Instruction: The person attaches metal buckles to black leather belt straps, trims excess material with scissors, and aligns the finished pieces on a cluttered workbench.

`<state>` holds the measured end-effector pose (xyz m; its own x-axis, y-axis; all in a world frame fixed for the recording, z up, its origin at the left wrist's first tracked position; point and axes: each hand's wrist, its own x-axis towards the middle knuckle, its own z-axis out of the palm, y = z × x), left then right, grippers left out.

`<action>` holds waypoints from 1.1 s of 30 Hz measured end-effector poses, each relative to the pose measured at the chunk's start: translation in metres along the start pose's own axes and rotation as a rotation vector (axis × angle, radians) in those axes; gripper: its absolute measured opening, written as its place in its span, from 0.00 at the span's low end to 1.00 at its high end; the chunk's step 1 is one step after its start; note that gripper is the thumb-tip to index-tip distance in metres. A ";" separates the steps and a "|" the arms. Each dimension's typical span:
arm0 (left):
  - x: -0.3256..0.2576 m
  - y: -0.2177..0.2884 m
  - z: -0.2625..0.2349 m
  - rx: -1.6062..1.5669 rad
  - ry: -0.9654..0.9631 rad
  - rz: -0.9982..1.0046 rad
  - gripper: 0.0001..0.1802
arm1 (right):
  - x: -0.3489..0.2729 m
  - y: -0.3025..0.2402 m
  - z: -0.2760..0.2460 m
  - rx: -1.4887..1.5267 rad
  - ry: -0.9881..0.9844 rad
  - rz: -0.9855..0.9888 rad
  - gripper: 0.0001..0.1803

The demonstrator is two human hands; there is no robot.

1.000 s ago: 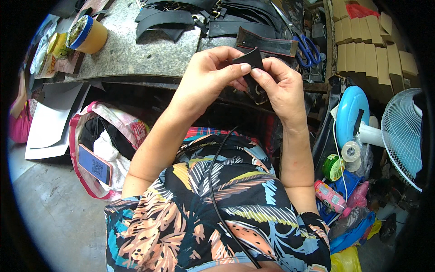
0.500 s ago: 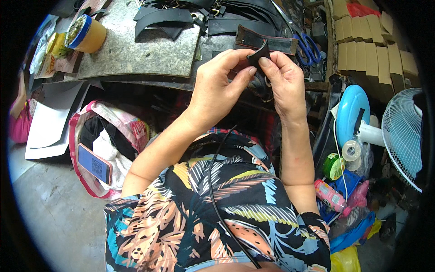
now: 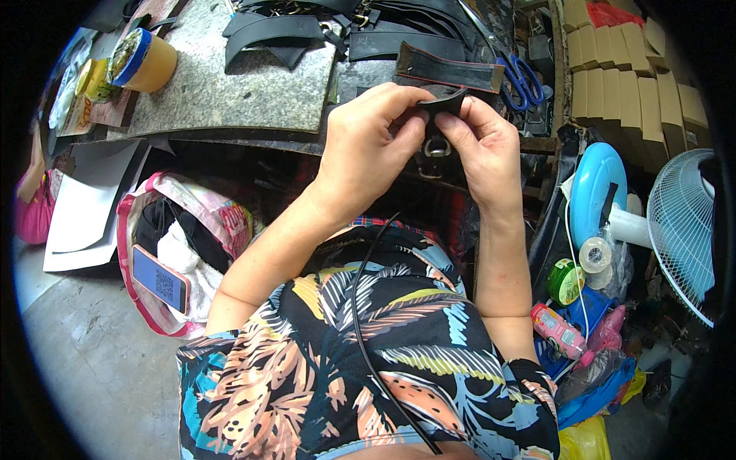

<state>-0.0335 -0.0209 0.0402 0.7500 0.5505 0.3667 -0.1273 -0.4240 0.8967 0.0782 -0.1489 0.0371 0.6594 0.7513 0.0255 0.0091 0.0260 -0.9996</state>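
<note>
Between my hands, just past the bench's near edge, is a black leather-like strip [image 3: 443, 104]. My left hand [image 3: 368, 142] pinches its left end, and my right hand [image 3: 484, 146] grips the right end between thumb and fingers. A metal ring [image 3: 438, 146] hangs on dark material below the strip; how they join is partly hidden. Beyond my fingers lies a dark curved strip with reddish edges [image 3: 451, 67]. To its right rest blue-handled scissors [image 3: 523, 80].
A stone slab [image 3: 253, 92] carries several black strips [image 3: 276, 32]. A blue-rimmed jar [image 3: 146, 61] stands at left. Below it sits a bag [image 3: 126, 253] with a phone [image 3: 159, 278] on top. At right are cardboard pieces [image 3: 606, 96] and a blue fan [image 3: 686, 230].
The black strip has turned from a steep, folded angle to lie more level and spread between my fingers. The metal ring below it now shows clearly.
</note>
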 end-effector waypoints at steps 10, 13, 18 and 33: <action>0.000 -0.004 -0.010 0.241 -0.101 0.332 0.14 | 0.002 0.015 0.013 -0.030 0.096 -0.083 0.03; 0.008 -0.004 -0.024 0.024 -0.218 0.147 0.14 | 0.002 0.015 0.012 -0.108 0.078 -0.143 0.04; 0.025 -0.005 -0.033 -0.516 -0.291 -0.332 0.11 | -0.001 0.010 0.011 -0.219 0.036 -0.242 0.07; 0.021 -0.013 -0.017 -0.363 -0.239 -0.318 0.09 | 0.007 -0.002 -0.004 -0.334 -0.015 -0.487 0.15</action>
<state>-0.0271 0.0087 0.0401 0.9097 0.4138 0.0341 -0.0539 0.0363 0.9979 0.0862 -0.1465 0.0393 0.5093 0.7145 0.4797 0.5460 0.1626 -0.8219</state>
